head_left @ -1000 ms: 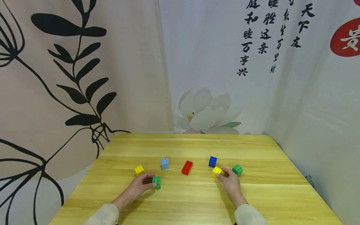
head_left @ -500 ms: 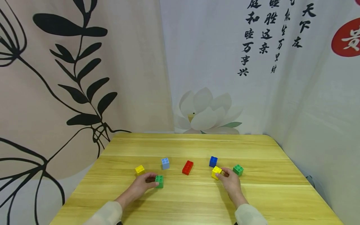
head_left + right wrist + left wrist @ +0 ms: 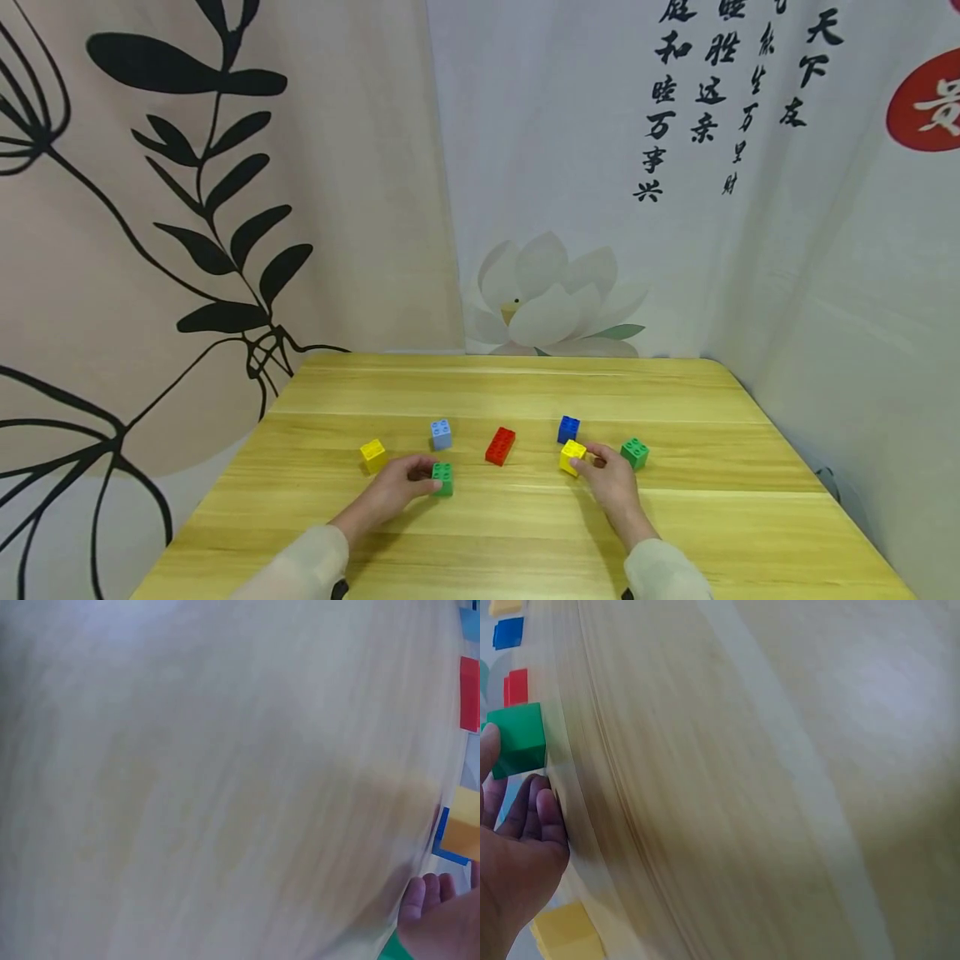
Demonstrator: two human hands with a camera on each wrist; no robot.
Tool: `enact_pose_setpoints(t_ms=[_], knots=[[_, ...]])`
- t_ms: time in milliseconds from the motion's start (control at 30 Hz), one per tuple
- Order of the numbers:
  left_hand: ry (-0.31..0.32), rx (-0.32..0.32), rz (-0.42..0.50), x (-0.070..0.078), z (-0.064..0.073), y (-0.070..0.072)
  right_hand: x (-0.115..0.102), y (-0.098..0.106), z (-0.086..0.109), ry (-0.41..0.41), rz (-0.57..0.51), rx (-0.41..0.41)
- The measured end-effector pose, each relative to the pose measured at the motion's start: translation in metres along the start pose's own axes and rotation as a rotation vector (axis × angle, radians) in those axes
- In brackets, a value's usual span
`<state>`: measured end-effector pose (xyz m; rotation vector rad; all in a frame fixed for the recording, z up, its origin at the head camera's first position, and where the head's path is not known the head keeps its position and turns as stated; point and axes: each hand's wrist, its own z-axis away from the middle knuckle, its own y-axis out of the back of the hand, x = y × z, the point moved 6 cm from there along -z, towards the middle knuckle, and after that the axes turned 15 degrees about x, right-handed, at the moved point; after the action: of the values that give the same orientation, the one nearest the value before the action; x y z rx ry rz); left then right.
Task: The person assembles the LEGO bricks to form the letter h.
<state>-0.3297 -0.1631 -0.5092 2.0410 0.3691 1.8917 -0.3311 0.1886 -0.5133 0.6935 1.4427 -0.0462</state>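
My left hand (image 3: 397,488) pinches a green toy brick (image 3: 443,479) between thumb and fingers, its studs showing in the head view. In the left wrist view the same green brick (image 3: 519,739) sits under the thumb, with the other fingers curled below it. On the right, my right hand (image 3: 611,485) pinches a yellow brick (image 3: 572,457) by its right side. A dark blue brick (image 3: 568,429) lies just behind that yellow one. Close to the right of the right hand's fingers is a second green brick (image 3: 634,452).
A red brick (image 3: 500,447) lies on the wooden table (image 3: 510,550) between the hands. Behind the left hand are a light blue brick (image 3: 441,434) and another yellow brick (image 3: 373,456). A printed curtain (image 3: 360,183) hangs beyond the table's far edge.
My left hand has moved right with the green brick, nearer the red one. The right hand has shifted only slightly left with the yellow brick. The other bricks lie where they were.
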Motion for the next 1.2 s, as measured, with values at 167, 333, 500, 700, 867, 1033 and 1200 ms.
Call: enact_pose_setpoints(t_ms=[167,333,500,700,867,1033,1200], knots=[[-0.010,-0.011,-0.017,0.007,-0.002,-0.009,-0.004,-0.003,0.001,0.029,-0.006,-0.012],[-0.024,-0.027,-0.016,0.013,-0.005,-0.017,-0.012,-0.007,0.003,0.055,-0.024,-0.039],[-0.026,-0.041,-0.005,0.013,-0.009,-0.026,-0.020,-0.012,0.006,0.063,-0.059,-0.071],[-0.026,-0.039,-0.008,0.015,-0.011,-0.035,-0.027,-0.020,0.010,0.074,-0.078,-0.089],[-0.026,-0.038,-0.019,0.016,-0.012,-0.039,-0.036,-0.026,0.014,0.115,-0.084,-0.107],[-0.017,-0.035,-0.013,0.015,-0.013,-0.042,-0.046,-0.033,0.019,0.170,-0.069,-0.130],[-0.020,-0.034,0.000,0.016,-0.013,-0.044,-0.055,-0.040,0.022,0.227,-0.075,-0.152]])
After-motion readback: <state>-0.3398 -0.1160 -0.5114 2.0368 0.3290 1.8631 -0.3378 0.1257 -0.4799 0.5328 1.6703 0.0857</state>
